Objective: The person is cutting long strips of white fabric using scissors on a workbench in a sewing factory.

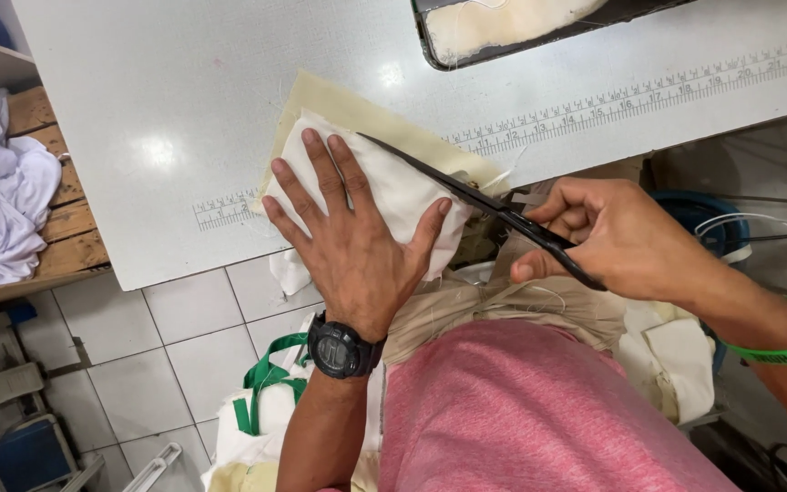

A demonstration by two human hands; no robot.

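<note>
The left hand (357, 246) lies flat, fingers spread, pressing one folded white cloth piece (393, 196) onto one cream fabric sheet (357, 105) at the near edge of the white tabletop (157, 118). The right hand (612, 241) has its grip closed around the handles of one pair of black-bladed scissors (466, 193), whose blades lie along the cloth's right edge. How far the cut has run cannot be told. One ruler strip (649, 91) runs along the tabletop.

The left hand (352, 239) lies flat on the folded cloth (384, 196) at the table (184, 100) edge. To its right, the right hand (608, 239) holds scissors (475, 196) over the cloth.
</note>
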